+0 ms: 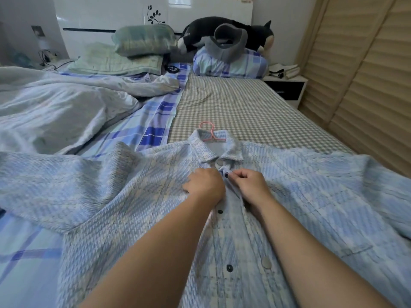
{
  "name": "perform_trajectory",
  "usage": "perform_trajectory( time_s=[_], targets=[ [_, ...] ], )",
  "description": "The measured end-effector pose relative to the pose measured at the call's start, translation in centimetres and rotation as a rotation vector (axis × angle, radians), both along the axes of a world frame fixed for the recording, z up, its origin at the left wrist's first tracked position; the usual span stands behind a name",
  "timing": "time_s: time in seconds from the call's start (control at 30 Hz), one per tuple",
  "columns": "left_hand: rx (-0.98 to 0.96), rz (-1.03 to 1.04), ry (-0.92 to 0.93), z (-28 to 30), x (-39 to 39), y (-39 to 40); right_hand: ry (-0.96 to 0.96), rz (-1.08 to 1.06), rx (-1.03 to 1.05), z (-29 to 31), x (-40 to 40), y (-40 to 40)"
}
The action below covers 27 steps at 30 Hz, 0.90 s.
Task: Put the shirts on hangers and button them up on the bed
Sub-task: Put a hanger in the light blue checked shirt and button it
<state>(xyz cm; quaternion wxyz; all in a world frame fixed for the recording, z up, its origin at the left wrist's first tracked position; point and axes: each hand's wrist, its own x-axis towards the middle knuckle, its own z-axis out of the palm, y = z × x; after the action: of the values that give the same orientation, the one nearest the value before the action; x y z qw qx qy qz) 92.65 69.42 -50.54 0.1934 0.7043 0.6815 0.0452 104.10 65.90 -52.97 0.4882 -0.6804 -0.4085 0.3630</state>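
Lying spread flat on the bed (233, 103), collar pointing at the pillows: one blue checked shirt (133, 196). Poking out of the collar: the hook of one pink hanger (208, 130). Piling up on the left: a rumpled grey blanket (55, 103). Resting by the headboard: three pillows and one black plush cat (224, 32). Showing down the shirt front: three dark buttons, plus two pale ones. Reaching in side by side, both arms bare. Bunching the cloth just under the collar, fingers curled tight: left hand (203, 185). Pinching the shirt edge beside the top dark button: right hand (250, 185).
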Motion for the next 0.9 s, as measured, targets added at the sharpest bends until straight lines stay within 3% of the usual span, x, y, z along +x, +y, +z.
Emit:
perform_trajectory(
  time_s=[0.07,0.23,0.33,0.63,0.9],
  targets=[
    [0.076,-0.059,-0.102,0.6,-0.7,0.4,0.015,-0.017,0.024,0.1,-0.1,-0.1],
    [0.078,0.096,-0.751,-0.1,-3.8,-0.3,0.223,-0.093,0.125,1.5,-0.3,-0.8],
    [0.09,0.138,-0.972,-1.3,-4.8,-1.4,0.152,-0.089,0.129,1.2,-1.5,-0.9],
    [0.191,0.112,-1.04,-2.9,-4.7,-1.6,-0.15,0.01,0.195,-0.3,-2.7,-1.4],
    [0.108,0.185,-1.19,-2.9,-5.2,-1.8,-0.324,0.05,0.185,-0.6,-2.8,-1.8]
  ],
)
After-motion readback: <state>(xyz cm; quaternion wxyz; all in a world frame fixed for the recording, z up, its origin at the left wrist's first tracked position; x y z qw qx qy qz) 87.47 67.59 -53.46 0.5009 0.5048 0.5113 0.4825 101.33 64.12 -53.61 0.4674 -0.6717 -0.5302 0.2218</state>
